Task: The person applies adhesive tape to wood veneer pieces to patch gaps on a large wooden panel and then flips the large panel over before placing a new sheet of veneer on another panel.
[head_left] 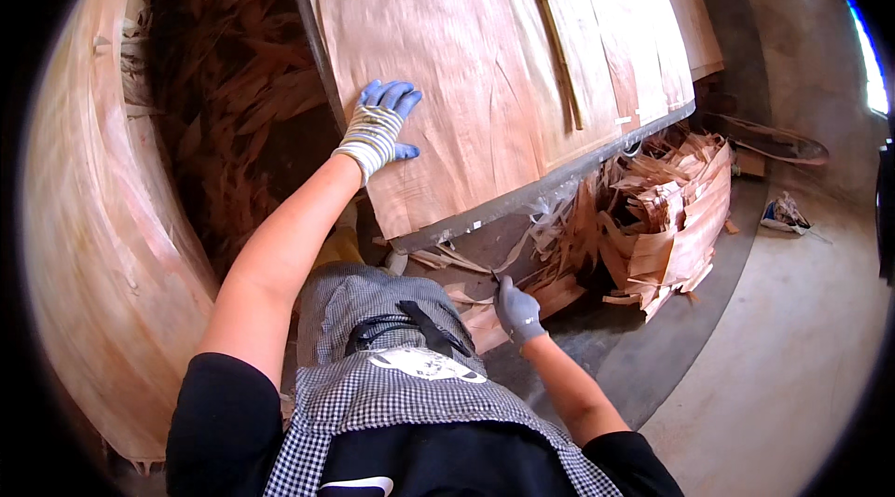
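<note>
My left hand, in a striped glove with blue fingers, lies spread on a thin wood veneer sheet near its left edge. The sheet rests on a table whose grey edge runs along the near side. Below that edge my right hand, in a grey glove, is closed. A small dark tip pokes out past its fingers; the rest of that thing is hidden in the grip. Strips of torn veneer hang and lie just beyond this hand.
A long stick lies across the veneer. Under the table's right side is a heap of veneer scraps. More scraps cover the floor beyond my left arm, beside a large veneer stack. A small bundle sits on the floor at right.
</note>
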Tool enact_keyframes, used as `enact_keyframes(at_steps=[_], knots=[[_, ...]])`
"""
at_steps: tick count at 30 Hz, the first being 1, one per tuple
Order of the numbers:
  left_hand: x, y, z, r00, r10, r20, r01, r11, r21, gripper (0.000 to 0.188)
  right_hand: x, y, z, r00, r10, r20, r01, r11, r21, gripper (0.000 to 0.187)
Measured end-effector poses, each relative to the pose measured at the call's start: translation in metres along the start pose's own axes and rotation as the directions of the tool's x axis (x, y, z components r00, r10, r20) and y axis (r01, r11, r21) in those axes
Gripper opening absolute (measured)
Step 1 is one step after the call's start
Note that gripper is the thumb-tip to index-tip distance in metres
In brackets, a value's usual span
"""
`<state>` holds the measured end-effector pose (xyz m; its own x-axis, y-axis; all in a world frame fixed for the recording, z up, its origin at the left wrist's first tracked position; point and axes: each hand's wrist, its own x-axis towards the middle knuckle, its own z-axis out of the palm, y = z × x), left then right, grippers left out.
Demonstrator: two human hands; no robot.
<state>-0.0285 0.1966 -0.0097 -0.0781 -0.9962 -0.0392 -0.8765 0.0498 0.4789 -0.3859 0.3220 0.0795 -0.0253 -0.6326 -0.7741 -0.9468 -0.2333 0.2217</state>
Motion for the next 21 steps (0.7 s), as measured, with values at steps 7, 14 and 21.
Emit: enact_keyframes(at_steps=[7,14,21], knots=[[0.0,0.015,-0.011,0.997,-0.044,0.068,0.035,0.99,0.139,0.094,0.04,0.002,-0.089,0.615,-0.147,-0.775,0.515,0.819,0.253,0.021],[-0.007,0.051,0.0,0.988,-0.121,0.099,0.098,0.973,0.209,0.027,0.153,0.003,-0.239,0.556,-0.056,-0.829,0.493,0.825,0.275,0.033],[-0.034,0.111,0.03,0.899,-0.415,-0.137,0.437,0.873,0.219,0.022,0.276,-0.069,-0.346,0.736,-0.088,-0.671,0.357,0.893,0.274,0.056]])
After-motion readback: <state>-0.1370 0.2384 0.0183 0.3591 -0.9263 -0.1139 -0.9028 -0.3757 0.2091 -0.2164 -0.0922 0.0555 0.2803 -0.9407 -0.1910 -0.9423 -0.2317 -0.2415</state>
